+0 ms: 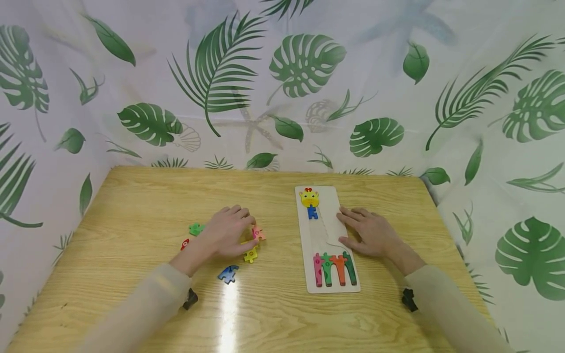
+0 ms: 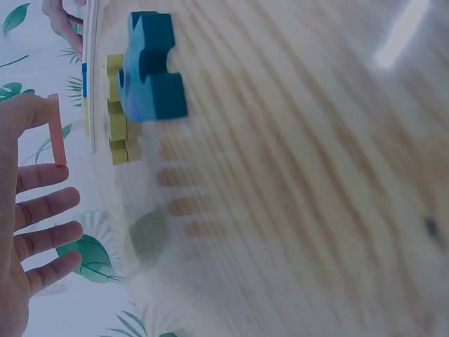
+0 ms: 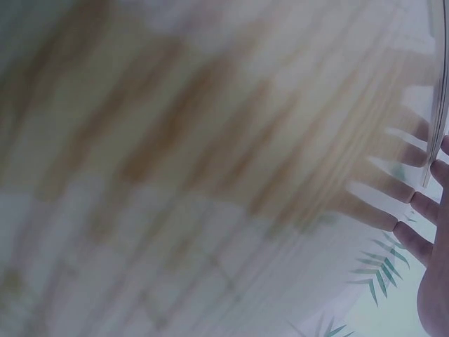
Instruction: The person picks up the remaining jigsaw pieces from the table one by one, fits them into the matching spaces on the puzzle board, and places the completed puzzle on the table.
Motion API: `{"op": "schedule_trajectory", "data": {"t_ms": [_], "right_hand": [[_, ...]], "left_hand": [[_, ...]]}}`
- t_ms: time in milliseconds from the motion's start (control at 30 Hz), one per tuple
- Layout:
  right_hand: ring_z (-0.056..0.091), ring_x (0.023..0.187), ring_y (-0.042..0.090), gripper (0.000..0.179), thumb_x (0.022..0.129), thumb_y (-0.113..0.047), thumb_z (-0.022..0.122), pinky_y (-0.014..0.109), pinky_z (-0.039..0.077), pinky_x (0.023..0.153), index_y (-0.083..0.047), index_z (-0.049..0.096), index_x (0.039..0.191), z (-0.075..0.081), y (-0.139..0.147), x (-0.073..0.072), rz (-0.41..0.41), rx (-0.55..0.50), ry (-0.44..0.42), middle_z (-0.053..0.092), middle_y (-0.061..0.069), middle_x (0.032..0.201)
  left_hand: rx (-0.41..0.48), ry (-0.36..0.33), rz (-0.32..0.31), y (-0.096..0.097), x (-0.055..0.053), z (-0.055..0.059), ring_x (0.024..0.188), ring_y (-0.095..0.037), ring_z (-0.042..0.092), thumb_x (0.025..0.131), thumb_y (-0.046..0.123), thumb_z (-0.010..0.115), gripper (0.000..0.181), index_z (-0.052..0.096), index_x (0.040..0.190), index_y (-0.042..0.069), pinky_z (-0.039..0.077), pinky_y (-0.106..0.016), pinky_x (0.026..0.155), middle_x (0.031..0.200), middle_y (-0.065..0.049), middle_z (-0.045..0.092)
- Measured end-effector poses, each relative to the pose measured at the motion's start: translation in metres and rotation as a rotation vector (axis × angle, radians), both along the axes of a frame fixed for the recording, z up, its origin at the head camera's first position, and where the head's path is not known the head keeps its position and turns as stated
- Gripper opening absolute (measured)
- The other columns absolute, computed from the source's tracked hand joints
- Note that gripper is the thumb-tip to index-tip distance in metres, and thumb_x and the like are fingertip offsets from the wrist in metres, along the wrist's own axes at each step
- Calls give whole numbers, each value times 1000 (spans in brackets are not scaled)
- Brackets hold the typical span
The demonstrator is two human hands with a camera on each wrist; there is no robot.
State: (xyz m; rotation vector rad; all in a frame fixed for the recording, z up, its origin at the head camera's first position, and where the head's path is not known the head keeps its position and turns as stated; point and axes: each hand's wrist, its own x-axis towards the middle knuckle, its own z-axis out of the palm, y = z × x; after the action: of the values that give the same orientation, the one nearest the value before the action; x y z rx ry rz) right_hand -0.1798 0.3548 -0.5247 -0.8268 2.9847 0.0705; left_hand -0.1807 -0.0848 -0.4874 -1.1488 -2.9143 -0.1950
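My left hand (image 1: pixel 226 233) is over the left-centre of the table, pinching a pink jigsaw piece (image 1: pixel 258 233) by its edges. The left wrist view shows this piece (image 2: pixel 57 133) edge-on between thumb and index fingertip, the other fingers spread. Just below lies a yellow piece (image 1: pixel 250 254), and nearer me a blue piece (image 1: pixel 228 274). My right hand (image 1: pixel 371 231) rests at the right edge of a pale giraffe puzzle board (image 1: pixel 328 201), its fingers extended. The board holds a yellow giraffe head (image 1: pixel 310 198), a blue neck piece (image 1: pixel 313 213) and several coloured leg pieces (image 1: pixel 339 270).
A green piece (image 1: pixel 196 229) and a red piece (image 1: pixel 185 243) lie left of my left forearm, partly covered by it. The wooden table (image 1: pixel 273 314) ends at a leaf-patterned curtain (image 1: pixel 247 98) at the back and sides.
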Motion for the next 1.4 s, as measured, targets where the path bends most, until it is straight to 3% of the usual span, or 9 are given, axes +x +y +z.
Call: {"op": "schedule_trajectory", "data": {"t_ms": [567,1000,1400], "right_hand": [[53,146,38,78,99,-67,55,60,48,115,-21,46,161,2,-1,0,-2,6,-4,46,5,167],[53,145,38,77,99,-65,57,61,48,114,-19,47,160,4,-2,1,1,-9,-9,48,6,166],[52,146,38,77,99,-66,56,61,48,114,-20,46,161,3,-2,1,-4,-8,-9,46,6,167]], "left_hand": [[56,-10,-8,33,-8,-6,117,-27,64,99,58,61,51,70,126,15,56,-47,101,126,-7,71],[90,-44,-3,62,-11,-1,115,-26,63,99,56,62,50,71,126,15,55,-47,99,126,-7,70],[68,-66,-13,86,-16,0,116,-23,62,99,58,61,50,70,127,18,54,-43,103,127,-4,70]]}}
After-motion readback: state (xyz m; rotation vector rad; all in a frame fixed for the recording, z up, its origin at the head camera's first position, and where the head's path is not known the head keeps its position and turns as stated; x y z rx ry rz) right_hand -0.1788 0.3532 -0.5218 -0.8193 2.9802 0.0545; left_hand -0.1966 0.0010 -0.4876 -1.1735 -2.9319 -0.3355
